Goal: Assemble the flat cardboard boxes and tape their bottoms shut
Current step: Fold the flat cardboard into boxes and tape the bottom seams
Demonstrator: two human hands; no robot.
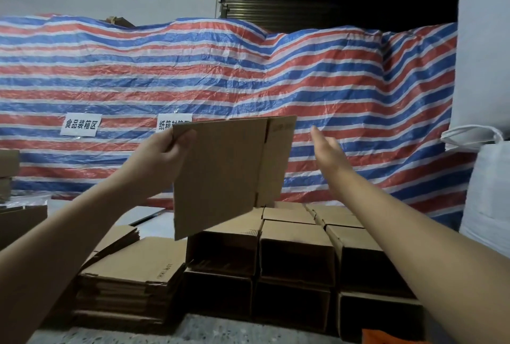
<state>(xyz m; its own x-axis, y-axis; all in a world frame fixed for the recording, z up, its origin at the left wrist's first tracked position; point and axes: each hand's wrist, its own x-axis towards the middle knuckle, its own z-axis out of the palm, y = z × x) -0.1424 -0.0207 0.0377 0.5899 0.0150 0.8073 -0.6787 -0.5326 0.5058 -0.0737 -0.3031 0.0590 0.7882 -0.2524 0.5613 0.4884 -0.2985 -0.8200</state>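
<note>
A flat brown cardboard box [226,172] is raised in front of me, tilted, its folded flaps along the right side. My left hand [162,154] grips its upper left corner, thumb on the near face. My right hand [328,151] hangs in the air just right of the box with fingers straight, apart from the cardboard. Below on the left lies a pile of flat boxes [138,269]. Assembled boxes [295,249] are stacked in rows at centre and right. No tape is in view.
A red, white and blue striped tarpaulin [193,73] with two white paper signs hangs behind the stacks. White bulk bags [485,183] stand at the right. More cardboard [19,219] sits at the left edge. Speckled floor [193,332] runs along the bottom.
</note>
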